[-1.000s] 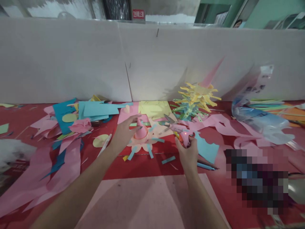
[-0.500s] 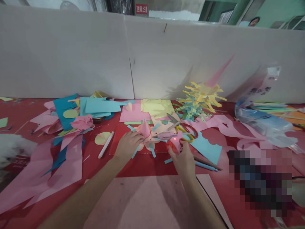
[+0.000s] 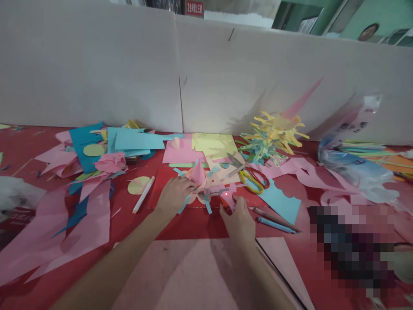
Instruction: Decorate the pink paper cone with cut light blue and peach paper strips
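Observation:
A small paper flower with a pink cone (image 3: 197, 174), peach petals and blue strips stands near the middle of the table. My left hand (image 3: 176, 193) is closed at its left side, the fingertips against the base of the cone. My right hand (image 3: 238, 219) grips a pink hot glue gun (image 3: 229, 192) with a small red light glowing on it. The gun's nozzle points left, at the right-hand petals beside the cone; whether it touches them I cannot tell. A red sheet (image 3: 164, 183) lies beneath the flower.
Scissors (image 3: 253, 181) lie just right of the glue gun, with pens (image 3: 277, 224) nearer me. A taller yellow and green paper piece (image 3: 277, 129) stands behind. A white marker (image 3: 143, 196) and paper scraps (image 3: 97, 215) lie left. A white board (image 3: 97, 64) rises at the back.
My right hand has moved left with the glue gun, bringing the nozzle closer over the petals and uncovering the scissors' handles. My left hand has stayed by the cone.

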{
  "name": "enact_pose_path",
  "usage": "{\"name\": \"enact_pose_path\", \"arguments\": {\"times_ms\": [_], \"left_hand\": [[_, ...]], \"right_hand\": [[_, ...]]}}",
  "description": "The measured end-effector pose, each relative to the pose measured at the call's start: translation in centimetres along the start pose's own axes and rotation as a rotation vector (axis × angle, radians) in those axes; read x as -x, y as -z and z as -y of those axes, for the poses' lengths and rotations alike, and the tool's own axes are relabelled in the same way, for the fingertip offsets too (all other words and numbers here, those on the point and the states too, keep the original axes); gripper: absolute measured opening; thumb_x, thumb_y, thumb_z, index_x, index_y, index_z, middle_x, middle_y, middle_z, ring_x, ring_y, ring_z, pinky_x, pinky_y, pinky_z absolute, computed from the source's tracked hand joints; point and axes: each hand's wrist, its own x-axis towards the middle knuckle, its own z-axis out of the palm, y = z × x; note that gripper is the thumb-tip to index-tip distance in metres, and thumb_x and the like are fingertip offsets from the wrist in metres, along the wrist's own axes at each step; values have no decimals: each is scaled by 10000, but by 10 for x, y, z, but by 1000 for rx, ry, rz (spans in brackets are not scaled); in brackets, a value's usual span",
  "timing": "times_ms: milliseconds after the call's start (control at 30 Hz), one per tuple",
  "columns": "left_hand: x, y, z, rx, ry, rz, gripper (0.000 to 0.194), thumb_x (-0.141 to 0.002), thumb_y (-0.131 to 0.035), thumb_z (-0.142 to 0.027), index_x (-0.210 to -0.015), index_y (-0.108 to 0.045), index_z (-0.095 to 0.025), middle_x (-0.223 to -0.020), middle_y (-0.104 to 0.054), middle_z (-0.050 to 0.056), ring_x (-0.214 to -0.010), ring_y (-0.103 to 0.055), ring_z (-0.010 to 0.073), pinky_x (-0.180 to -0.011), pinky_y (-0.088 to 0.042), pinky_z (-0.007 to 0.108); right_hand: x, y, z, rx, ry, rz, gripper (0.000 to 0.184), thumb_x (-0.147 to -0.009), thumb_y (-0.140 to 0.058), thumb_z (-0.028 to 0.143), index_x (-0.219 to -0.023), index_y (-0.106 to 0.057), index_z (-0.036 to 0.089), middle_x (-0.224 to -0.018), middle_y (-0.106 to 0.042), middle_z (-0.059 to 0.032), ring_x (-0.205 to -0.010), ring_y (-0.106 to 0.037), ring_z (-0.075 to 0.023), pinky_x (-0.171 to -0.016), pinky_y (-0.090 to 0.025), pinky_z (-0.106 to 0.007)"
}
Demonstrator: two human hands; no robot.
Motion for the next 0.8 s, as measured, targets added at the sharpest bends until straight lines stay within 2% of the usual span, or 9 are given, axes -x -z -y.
{"name": "enact_pose_path", "arguments": {"times_ms": [467,800], "left_hand": [[0,-4,3,8,2,1,250,-875,-400,-188,-825,-644,-213,-886,-681,-5,-811,-567,151,-684,-342,291],[1,-9,6,-16,-18,1,245,-879,-406,-182,-818,-642,-209,-886,-680,-27,-815,-576,138,-661,-324,290]], "right_hand": [[2,-4,1,5,47,-4,226,-798,-469,293,-1011,-451,219,-1116,-567,-43,-805,-604,-165,-498,-341,-247],[-1,-4,-5,11,29,-18,246,-816,-471,308,-1044,-442,220,-1118,-567,-30,-844,-592,-156,-483,-309,-232]]}}
